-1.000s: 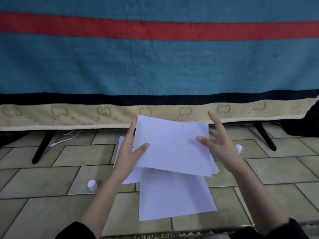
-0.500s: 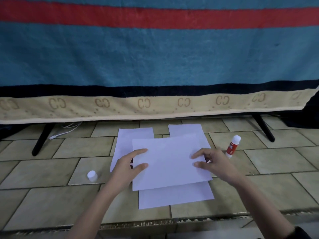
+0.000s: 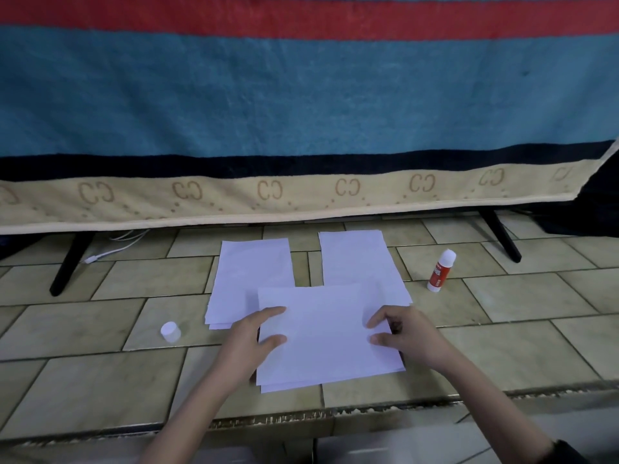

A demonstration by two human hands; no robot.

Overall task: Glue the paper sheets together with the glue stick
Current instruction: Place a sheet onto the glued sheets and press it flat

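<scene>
A white top sheet [image 3: 326,333] lay flat on the tiled floor [image 3: 522,346], set over another sheet whose edge showed just below its near side. It overlapped the near ends of two more paper stacks lying side by side behind it: a left stack [image 3: 249,276] and a right stack [image 3: 358,259].

The left hand [image 3: 249,339] rested on the top sheet's left edge, its forefinger and thumb stretched out flat onto the paper. The right hand [image 3: 402,336] rested on the right edge, fingers bent and their tips pressing down on the sheet, with nothing gripped.

The glue stick [image 3: 441,270] stood upright and uncapped on the floor, to the right of the right stack and apart from it. Its white cap [image 3: 170,330] sat on the floor to the left of the left stack.

Behind the papers hung a striped blanket [image 3: 301,105] in blue, red and tan, with black stand legs [image 3: 70,262] beneath it.
</scene>
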